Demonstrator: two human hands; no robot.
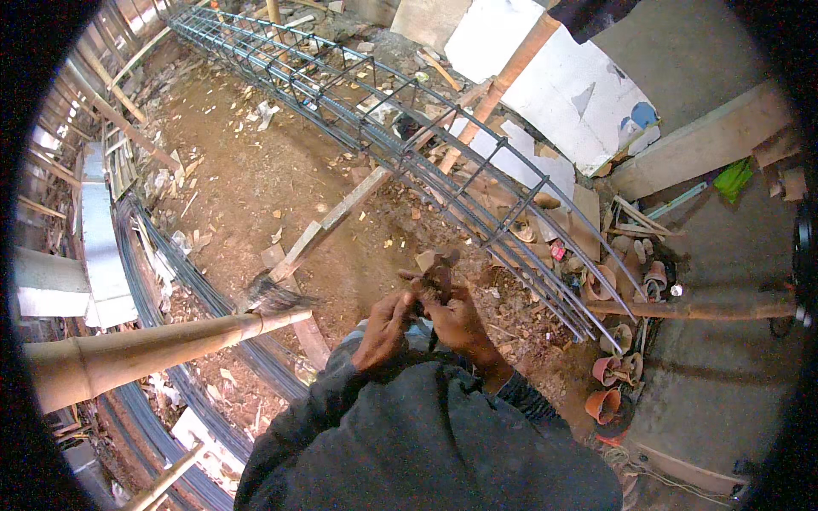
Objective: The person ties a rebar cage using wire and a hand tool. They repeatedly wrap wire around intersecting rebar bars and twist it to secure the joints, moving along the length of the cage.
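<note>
Left hand [383,330] and right hand [461,324] curled around a dark object [440,277]; swing right, three-o'clock rebar ends [583,327] could snag a sleeve [527,399]!

An irregular brown object [437,279], dark and rough-looking, is held between a person's close-set hands [463,324], its uneven far end jutting past the fingers, which hide part of its nearer portion; its exact kind cannot be made out.
</note>
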